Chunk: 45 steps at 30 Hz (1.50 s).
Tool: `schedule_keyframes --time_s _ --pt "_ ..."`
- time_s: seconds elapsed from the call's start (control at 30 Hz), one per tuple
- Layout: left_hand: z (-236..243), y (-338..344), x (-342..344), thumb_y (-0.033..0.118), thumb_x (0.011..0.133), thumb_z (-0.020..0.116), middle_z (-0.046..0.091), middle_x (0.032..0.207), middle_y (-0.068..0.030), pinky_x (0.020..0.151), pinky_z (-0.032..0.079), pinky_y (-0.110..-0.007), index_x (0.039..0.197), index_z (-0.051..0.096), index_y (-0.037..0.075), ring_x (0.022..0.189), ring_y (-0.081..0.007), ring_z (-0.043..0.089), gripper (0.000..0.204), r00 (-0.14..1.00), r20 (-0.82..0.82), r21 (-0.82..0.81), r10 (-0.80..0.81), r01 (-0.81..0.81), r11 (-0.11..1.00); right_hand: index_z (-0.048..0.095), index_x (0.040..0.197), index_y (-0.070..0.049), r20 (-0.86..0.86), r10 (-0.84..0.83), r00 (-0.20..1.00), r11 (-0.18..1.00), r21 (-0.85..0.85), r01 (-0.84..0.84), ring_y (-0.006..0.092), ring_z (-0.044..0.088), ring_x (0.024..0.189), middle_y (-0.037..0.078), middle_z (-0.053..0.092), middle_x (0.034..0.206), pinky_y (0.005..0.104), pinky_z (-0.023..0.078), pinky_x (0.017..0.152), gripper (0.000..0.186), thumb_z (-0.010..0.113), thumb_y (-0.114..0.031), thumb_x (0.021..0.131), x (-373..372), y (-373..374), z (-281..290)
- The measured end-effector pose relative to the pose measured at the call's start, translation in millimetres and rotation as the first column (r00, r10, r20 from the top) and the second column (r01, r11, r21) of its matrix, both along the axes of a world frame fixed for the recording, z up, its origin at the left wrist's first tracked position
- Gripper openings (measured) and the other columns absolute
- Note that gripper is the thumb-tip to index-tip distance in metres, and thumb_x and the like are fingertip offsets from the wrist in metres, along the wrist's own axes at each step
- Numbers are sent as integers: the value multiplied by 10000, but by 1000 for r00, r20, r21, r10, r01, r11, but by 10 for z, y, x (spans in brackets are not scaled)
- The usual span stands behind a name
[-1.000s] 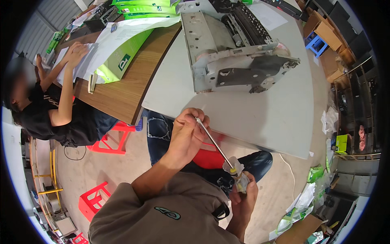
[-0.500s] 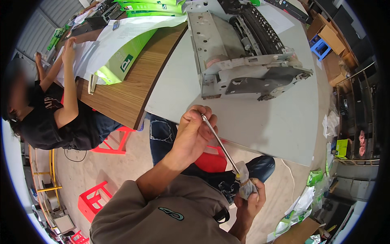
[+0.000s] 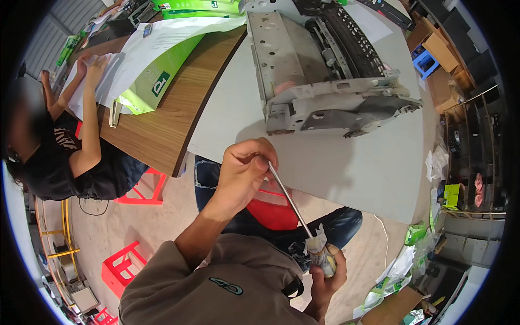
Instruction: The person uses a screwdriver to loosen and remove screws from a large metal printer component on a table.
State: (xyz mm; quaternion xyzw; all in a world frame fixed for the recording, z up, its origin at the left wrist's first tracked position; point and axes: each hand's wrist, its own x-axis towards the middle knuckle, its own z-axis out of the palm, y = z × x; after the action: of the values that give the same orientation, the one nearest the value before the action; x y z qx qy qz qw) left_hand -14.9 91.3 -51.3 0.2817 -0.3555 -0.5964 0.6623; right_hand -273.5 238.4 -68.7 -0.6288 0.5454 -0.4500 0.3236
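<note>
A long screwdriver [image 3: 290,200] slants between my hands, above my lap and just off the table's near edge. My left hand [image 3: 244,176] is closed at its tip, thumb and fingers curled around the end. Lower down, my right hand [image 3: 331,276] grips the handle, which is wrapped in crumpled, whitish plastic or tape [image 3: 320,254]. Part of the handle is hidden behind the fingers. Beyond my left hand, a partly stripped printer chassis [image 3: 279,51] of grey metal with a black slotted part stands on the light grey table [image 3: 374,168], touched by neither hand.
A wooden-topped table [image 3: 179,119] adjoins at left, carrying papers and green-white paper packs [image 3: 149,86]. A person [image 3: 70,157] in a dark shirt sits there handling paper. Red stools [image 3: 123,268] stand on the floor. Wrappers [image 3: 379,290], a rack [image 3: 476,157] and cardboard boxes [image 3: 441,54] line the right.
My left hand has turned so its back shows more and its fingers curl over the screwdriver's tip. The wrapped handle has shifted slightly down and left with my right hand. The view has moved a little.
</note>
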Motion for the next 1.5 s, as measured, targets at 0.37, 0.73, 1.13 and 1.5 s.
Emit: schedule_keyframes --time_s 0.37,0.73,1.13,1.5 --pt "-70 7 -89 459 874 633 426 855 35 574 374 -207 940 574 122 719 -78 390 348 960 -274 80 -54 79 994 538 1221 70 77 -87 993 989 124 77 193 608 818 176 618 1094 296 495 717 570 721 -320 847 0 48 -37" --pt "-25 -28 -26 394 867 689 445 861 34 561 369 -196 964 597 117 720 -84 405 308 953 -276 46 -122 140 989 571 1200 14 -179 68 982 998 30 -64 351 612 940 247 612 1076 385 481 849 598 752 25 630 68 -69 210" --pt "53 -57 -10 473 818 692 447 832 26 517 346 -184 924 593 93 681 -75 377 407 974 -201 133 -100 128 983 546 1253 77 -102 119 988 993 18 -118 334 659 932 256 650 1090 395 503 849 606 729 22 678 109 -36 212" --pt "67 -90 1 538 822 653 417 778 16 488 359 -203 852 575 68 647 -79 379 477 980 -157 75 -125 138 988 562 1241 63 -153 121 981 990 -46 -130 328 645 824 230 658 979 383 509 735 653 739 47 612 98 -95 335"
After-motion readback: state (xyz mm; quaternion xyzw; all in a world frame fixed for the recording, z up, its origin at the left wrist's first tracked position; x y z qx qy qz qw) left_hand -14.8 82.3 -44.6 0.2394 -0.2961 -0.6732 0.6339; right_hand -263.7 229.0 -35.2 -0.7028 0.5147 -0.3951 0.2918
